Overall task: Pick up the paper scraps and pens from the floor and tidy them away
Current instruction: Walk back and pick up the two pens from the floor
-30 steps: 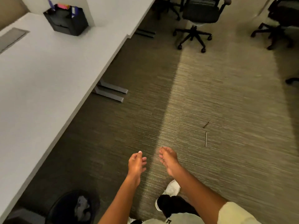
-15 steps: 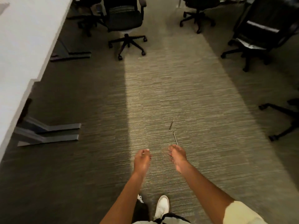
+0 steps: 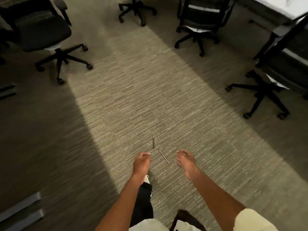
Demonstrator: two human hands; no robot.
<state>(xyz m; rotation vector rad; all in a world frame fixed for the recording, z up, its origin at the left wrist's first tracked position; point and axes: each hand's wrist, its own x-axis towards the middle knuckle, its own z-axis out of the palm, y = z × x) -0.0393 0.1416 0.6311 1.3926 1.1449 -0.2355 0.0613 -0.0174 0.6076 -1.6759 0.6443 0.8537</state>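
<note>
Two thin pens lie on the lit strip of carpet in front of me. The farther pen points nearly straight away from me. The nearer pen lies slanted between my hands. My left hand hangs to the left of the pens with its fingers loosely curled and nothing in it. My right hand hovers to the right of the nearer pen, fingers relaxed and apart, empty. Neither hand touches a pen. No paper scraps are in view.
Black office chairs on castors ring the carpet: one at the far left, one at the back, two on the right. A white desk corner shows at the top right. Metal desk feet lie at the lower left.
My view has swung right, away from the white desk and bin, and closer to the two pens. They now lie between my hands, which have spread apart.
</note>
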